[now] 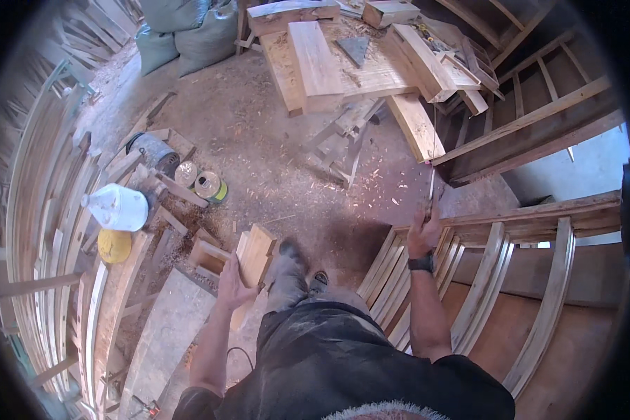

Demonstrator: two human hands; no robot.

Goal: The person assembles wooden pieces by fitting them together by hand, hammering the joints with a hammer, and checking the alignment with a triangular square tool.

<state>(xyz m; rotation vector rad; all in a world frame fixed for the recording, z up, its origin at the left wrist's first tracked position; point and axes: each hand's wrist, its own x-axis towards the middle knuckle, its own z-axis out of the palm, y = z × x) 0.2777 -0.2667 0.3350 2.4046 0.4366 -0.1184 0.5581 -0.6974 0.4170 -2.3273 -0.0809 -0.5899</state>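
Note:
My left hand (235,283) is at a pale wooden block (257,250), its fingers along the left side and its thumb stretched across to the right. The block stands tilted beside my left leg, and its lower part shows below the hand. Out to the right, my right hand (423,234), with a dark band on the wrist, is closed around a thin, long stick-like tool (432,185). That tool points away from me toward the end of a wooden beam (416,127); its exact kind is too small to tell.
Thick timbers (315,59) lie on a workbench ahead, above a trestle (346,136). Wooden frames (479,280) stand at the right. Cans (210,186), a white jug (122,208) and stacked boards (56,245) are at the left. Shavings litter the floor.

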